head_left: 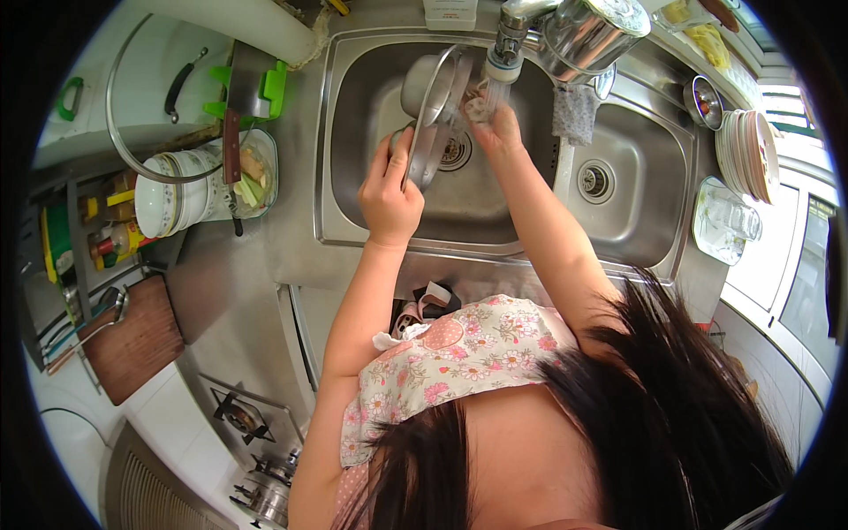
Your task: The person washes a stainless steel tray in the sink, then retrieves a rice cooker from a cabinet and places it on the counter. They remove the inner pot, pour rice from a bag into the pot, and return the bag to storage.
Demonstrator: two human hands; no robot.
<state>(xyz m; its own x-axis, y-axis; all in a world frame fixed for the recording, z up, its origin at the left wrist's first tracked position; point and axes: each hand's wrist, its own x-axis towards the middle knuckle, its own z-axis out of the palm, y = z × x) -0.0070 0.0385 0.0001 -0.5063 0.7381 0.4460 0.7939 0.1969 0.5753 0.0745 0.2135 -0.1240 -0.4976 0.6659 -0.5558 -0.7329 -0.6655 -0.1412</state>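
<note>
Over the larger sink basin (353, 212), my left hand (393, 194) is closed on the near side of a stainless-steel pan (433, 115). The pan is tipped up on edge, so it shows mostly from the side. My right hand (496, 132) is under the tap (505, 66), in running water. Its fingers are closed around a crumpled pale cloth (478, 106), partly hidden and blurred by the water. The cloth is close to the pan's right side. Below them shows the round drain (454, 150).
A smaller basin (636, 194) lies to the right, with a grey cloth (574, 115) over the divider. Stacked plates (745, 155) and a glass container (723, 221) stand farther right. On the left are bowls (168, 194), cut vegetables (256, 181) and a cleaver (243, 97) in a green holder.
</note>
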